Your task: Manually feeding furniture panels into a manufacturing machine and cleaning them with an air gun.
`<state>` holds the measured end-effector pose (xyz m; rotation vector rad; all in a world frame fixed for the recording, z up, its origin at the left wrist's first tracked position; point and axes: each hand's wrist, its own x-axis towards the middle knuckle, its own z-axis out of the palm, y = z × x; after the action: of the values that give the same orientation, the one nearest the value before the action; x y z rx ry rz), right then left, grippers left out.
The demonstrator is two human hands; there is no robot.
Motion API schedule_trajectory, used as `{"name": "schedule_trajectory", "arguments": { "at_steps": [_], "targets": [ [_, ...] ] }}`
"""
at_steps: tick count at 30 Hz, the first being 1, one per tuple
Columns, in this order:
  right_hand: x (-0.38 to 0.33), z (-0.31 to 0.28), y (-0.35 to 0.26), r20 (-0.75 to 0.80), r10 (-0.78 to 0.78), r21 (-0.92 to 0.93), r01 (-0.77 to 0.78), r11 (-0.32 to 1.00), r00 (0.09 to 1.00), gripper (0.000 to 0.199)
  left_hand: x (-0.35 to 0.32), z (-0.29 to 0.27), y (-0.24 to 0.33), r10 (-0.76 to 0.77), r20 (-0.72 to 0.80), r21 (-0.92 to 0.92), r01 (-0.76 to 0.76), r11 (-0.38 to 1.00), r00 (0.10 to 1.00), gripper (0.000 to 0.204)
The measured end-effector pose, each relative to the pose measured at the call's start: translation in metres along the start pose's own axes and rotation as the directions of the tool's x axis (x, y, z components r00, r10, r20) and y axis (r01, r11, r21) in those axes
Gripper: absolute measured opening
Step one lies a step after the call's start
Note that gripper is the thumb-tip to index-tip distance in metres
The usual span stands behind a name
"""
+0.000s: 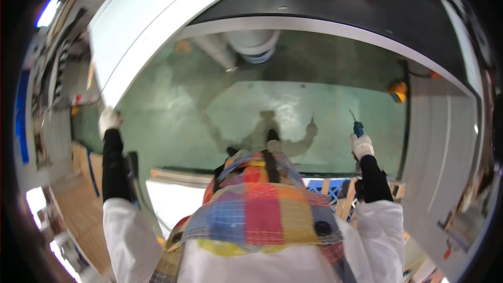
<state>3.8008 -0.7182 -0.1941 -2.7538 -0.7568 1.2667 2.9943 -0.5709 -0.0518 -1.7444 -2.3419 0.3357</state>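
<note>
My right hand (362, 145), in a white glove with a black arm cover, is closed around a thin tool with a blue handle (357, 127). The tool's metal tip points up and away from me. My left hand (109, 120), also gloved in white, is stretched out to the left. It rests against the lower corner of a large white panel (157, 15). I cannot see whether its fingers grip the panel. A patchwork apron (262, 204) of several colours covers my front. My shadow (267, 136) falls on the green floor (220, 105) far below.
A white bucket (255, 44) stands on the green floor at the far side. An orange object (398, 91) lies at the floor's right edge, next to a grey wall (445, 136). A wooden frame (343, 196) and a white board (173, 199) lie beneath me.
</note>
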Motion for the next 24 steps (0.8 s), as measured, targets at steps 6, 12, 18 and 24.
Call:
{"name": "schedule_trajectory", "arguments": {
  "at_steps": [6,12,18,24],
  "targets": [
    [-0.089,0.070,-0.080,0.456,-0.521,-0.354,0.685,0.637,0.721,0.051,-0.020,-0.051,0.104,-0.365,0.338,-0.804,0.468,0.366,0.867,0.035],
    [-0.109,0.107,-0.098,0.547,-0.466,-0.255,0.668,0.699,0.696,0.051,-0.061,-0.019,0.052,-0.335,0.423,-0.884,0.465,0.049,0.842,0.043],
    [-0.015,0.082,0.082,0.073,0.055,-0.277,-0.033,0.960,0.996,0.035,-0.079,0.030,0.018,-0.271,0.533,-0.789,0.586,0.182,0.801,0.047],
    [-0.012,-0.033,0.260,-0.313,0.227,-0.632,-0.381,0.675,0.922,0.018,-0.068,0.037,0.023,-0.159,0.581,-0.769,0.602,0.214,0.798,0.047]
  ]
}}
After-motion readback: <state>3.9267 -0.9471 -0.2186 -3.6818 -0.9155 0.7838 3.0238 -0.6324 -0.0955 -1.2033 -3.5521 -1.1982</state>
